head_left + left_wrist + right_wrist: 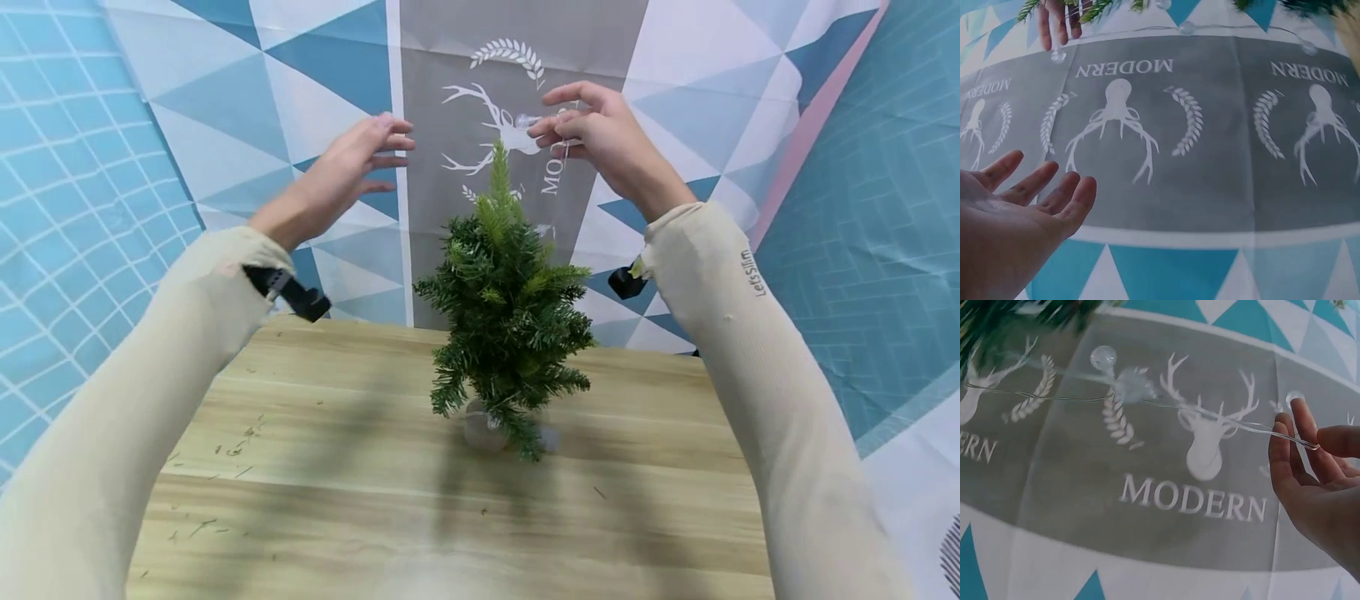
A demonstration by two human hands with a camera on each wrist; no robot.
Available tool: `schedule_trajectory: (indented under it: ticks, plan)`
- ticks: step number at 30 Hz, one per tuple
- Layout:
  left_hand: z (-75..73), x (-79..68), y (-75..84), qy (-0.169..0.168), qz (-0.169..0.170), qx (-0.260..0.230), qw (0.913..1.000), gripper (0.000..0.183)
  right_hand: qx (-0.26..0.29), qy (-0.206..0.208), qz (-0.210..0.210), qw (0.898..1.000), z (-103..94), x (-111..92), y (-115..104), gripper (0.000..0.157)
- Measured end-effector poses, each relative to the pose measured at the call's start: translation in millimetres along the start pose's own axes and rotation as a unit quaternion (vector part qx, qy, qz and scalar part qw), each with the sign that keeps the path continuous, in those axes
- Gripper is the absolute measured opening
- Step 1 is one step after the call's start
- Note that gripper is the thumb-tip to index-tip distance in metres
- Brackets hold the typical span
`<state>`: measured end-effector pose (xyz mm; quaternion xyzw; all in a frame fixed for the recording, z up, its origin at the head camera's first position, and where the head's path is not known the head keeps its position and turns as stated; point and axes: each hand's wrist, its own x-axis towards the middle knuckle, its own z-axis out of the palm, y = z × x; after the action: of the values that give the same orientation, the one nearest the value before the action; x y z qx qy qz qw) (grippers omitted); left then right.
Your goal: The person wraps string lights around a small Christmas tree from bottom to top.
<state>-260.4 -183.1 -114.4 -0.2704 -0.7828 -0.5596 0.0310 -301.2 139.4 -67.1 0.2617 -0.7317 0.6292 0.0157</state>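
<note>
A small artificial Christmas tree [510, 321] stands upright on the wooden table. To the right of its tip, my right hand [603, 137] pinches the thin wire of a string of fairy lights [1079, 399] between thumb and fingers. Clear round bulbs [1103, 357] hang along that wire, which runs from the fingers toward the branches. On the tree's other side my left hand [337, 179] is raised with fingers spread and relaxed. Nothing lies in its palm [1010, 228] in the left wrist view. Branches hide much of the string.
Behind the tree hangs a patterned cloth [330, 92] with triangles and a grey deer-print band. Loose bits of needles [247, 433] are scattered over the left of the tabletop [337, 517]. Blue patterned sheets [75, 167] enclose both sides. The tree's pale round base [483, 427] shows below its branches.
</note>
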Motion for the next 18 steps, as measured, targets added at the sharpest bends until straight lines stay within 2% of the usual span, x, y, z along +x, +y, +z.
schedule_trajectory:
  ticks: [4,7,13,15,18]
  plan:
    - [13.1,28.6,4.7,-0.017,-0.016,-0.013,0.9996,0.065,0.024,-0.019,-0.005,1.000,9.6,2,-3,0.032]
    - [19.7,46.7,9.3,-0.047,-0.016,-0.031,0.9983,0.066,0.027,-0.032,-0.012,0.999,15.5,3,-9,0.033]
    - [29.6,64.7,16.6,-0.119,-0.007,-0.095,0.9883,0.063,0.059,-0.065,-0.009,0.996,27.9,6,-19,0.035]
    - [34.6,67.3,17.3,-0.120,-0.001,-0.122,0.9852,0.055,0.064,-0.075,-0.009,0.995,30.6,6,-20,0.035]
    - [40.9,68.8,18.1,-0.087,-0.002,-0.152,0.9846,0.035,0.064,-0.076,-0.008,0.995,32.8,6,-20,0.035]
